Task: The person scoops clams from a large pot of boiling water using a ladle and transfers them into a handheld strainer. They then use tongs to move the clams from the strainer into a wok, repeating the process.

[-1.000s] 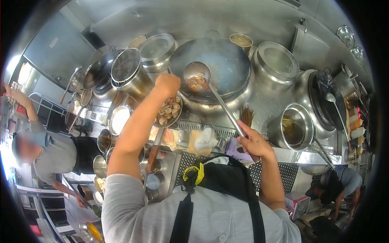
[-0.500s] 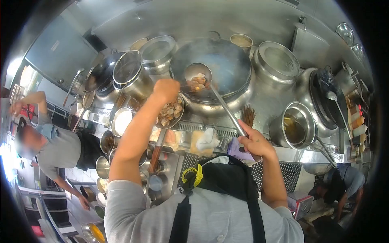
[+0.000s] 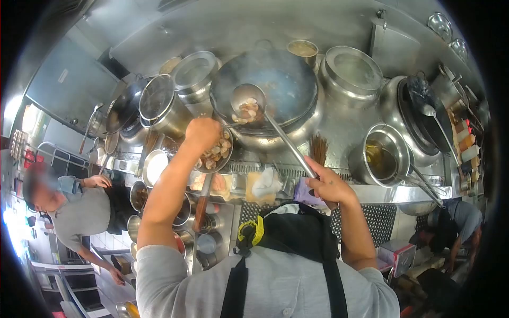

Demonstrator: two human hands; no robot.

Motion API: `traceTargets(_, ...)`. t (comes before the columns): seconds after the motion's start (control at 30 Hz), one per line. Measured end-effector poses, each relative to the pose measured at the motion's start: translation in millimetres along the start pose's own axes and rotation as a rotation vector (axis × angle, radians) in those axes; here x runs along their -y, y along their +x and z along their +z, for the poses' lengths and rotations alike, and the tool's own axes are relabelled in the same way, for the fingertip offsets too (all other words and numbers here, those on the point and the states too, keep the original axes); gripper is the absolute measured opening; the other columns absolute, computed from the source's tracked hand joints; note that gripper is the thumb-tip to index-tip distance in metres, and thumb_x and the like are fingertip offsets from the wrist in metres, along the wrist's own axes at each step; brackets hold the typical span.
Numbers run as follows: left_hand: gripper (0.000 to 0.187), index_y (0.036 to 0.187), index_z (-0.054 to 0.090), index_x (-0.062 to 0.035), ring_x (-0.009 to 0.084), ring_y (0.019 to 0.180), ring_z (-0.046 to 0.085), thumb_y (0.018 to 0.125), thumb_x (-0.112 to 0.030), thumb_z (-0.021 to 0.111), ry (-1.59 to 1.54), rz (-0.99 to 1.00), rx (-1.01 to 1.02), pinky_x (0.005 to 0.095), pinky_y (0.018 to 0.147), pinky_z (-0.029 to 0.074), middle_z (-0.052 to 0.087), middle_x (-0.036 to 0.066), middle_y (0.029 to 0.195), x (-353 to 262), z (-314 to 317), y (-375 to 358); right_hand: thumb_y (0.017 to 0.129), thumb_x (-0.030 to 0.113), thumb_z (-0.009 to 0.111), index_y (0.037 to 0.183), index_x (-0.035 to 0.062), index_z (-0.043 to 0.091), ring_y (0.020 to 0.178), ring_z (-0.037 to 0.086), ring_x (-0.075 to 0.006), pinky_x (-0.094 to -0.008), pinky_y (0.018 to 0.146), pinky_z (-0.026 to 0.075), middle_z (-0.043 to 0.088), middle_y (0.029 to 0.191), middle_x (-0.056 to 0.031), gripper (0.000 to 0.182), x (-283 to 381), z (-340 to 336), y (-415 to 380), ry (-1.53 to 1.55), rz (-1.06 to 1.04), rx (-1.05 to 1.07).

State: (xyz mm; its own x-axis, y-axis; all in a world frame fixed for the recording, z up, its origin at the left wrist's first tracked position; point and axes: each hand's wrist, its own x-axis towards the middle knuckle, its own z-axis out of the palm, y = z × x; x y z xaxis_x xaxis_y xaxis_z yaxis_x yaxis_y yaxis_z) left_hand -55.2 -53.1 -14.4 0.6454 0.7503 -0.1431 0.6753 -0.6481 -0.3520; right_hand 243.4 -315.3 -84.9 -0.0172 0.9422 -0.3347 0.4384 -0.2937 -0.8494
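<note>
My right hand (image 3: 333, 185) is wrapped round the handle of a long metal ladle (image 3: 289, 143). Its bowl hangs over the near left part of a large dark wok (image 3: 290, 87), with several clams (image 3: 247, 109) in and at the lip of it. Steam rises from the wok. My left hand (image 3: 203, 133) is closed in a fist beside the wok's near left rim; what its fingers hold is hidden. Just below that hand, a round wooden-handled strainer (image 3: 201, 206) holds a heap of clams (image 3: 214, 155), partly covered by my forearm.
Lidded steel pots (image 3: 353, 71) flank the wok. A pot with a strainer (image 3: 382, 159) stands at right, and a bundled brush (image 3: 318, 148) lies nearer. A white bowl (image 3: 155, 168) sits at left. One person (image 3: 85, 212) stands left; another (image 3: 458, 228) bends at lower right.
The whole view has shifted slightly. The ladle's bowl has tilted, and the clams lie nearer its lip. The co-worker at left has lowered a raised arm.
</note>
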Motion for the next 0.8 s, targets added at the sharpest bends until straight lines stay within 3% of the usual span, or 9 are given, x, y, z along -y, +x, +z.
traceTargets(0.1,0.012,0.083,0.077,-0.0032,0.0354,0.083,0.075,0.076,-0.012,0.071,0.021,-0.013,0.002,0.0442,0.073,0.06,0.074,0.02,0.086,7,-11,-21,0.096,0.02,0.063,0.162,0.0169,0.03,0.07,0.062,-0.0185,-0.0343,0.07,0.053,0.063,0.084,-0.0115,0.073,6,-2,-1,0.069,0.049,0.03)
traceTargets(0.2,0.013,0.08,0.076,-0.0044,0.0329,0.078,0.075,0.08,-0.014,0.068,0.051,-0.065,-0.131,0.0429,0.068,0.06,0.074,0.017,0.08,28,2,-42,0.096,0.019,0.063,0.162,0.0178,0.031,0.07,0.061,-0.0167,-0.0328,0.069,0.052,0.063,0.084,-0.0096,0.073,8,-3,-1,0.109,0.089,0.041)
traceTargets(0.3,0.01,0.078,0.074,-0.004,0.0355,0.081,0.074,0.078,-0.012,0.069,0.006,-0.189,0.009,0.0473,0.072,0.059,0.073,0.02,0.082,54,23,-55,0.096,0.017,0.063,0.162,0.0166,0.031,0.07,0.06,-0.0145,-0.0313,0.068,0.052,0.063,0.085,-0.0078,0.073,10,-3,-2,0.147,0.092,0.043)
traceTargets(0.57,0.021,0.095,0.077,-0.0015,0.0365,0.094,0.075,0.081,-0.014,0.066,-0.103,-0.303,0.195,0.0461,0.082,0.06,0.075,0.023,0.097,83,119,-59,0.095,0.014,0.064,0.161,0.0105,0.032,0.072,0.059,-0.0128,-0.0305,0.067,0.052,0.063,0.091,-0.0077,0.073,7,-4,0,0.151,0.05,0.033)
traceTargets(0.7,0.024,0.098,0.077,-0.0013,0.0378,0.095,0.074,0.083,-0.017,0.066,-0.135,-0.317,0.198,0.0461,0.085,0.06,0.075,0.023,0.1,83,111,-58,0.094,0.014,0.064,0.161,0.0116,0.033,0.072,0.06,-0.0132,-0.0308,0.067,0.053,0.064,0.091,-0.0083,0.073,5,-3,0,0.172,0.059,0.038)
traceTargets(0.8,0.026,0.096,0.077,-0.0009,0.0387,0.094,0.074,0.084,-0.022,0.067,-0.166,-0.317,0.131,0.0464,0.085,0.059,0.075,0.023,0.099,80,66,-54,0.094,0.014,0.064,0.16,0.0123,0.033,0.072,0.061,-0.0137,-0.0312,0.068,0.053,0.064,0.093,-0.0089,0.073,4,-4,0,0.167,0.074,0.035)
